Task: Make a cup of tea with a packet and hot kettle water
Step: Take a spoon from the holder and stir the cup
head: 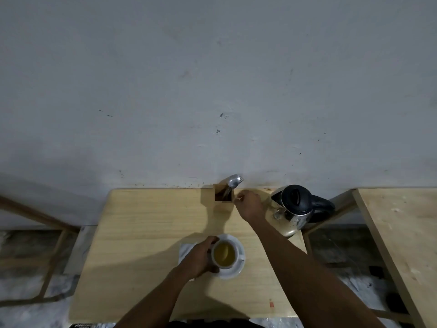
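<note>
The left hand (199,256) curls in a half-closed grip near the table's front edge, forearm angled up from below. The right arm stretches toward the back edge, right hand (249,204) loosely curled, fingertips (238,198) pinched together.

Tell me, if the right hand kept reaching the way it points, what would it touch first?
Probably the wooden holder with the spoon and fork; the right hand is already just beside it, though depth is hard to judge.

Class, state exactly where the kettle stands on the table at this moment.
In the head view, the kettle stands at the table's far right corner by the wall, just right of the right hand and wooden cutlery holder.
</note>
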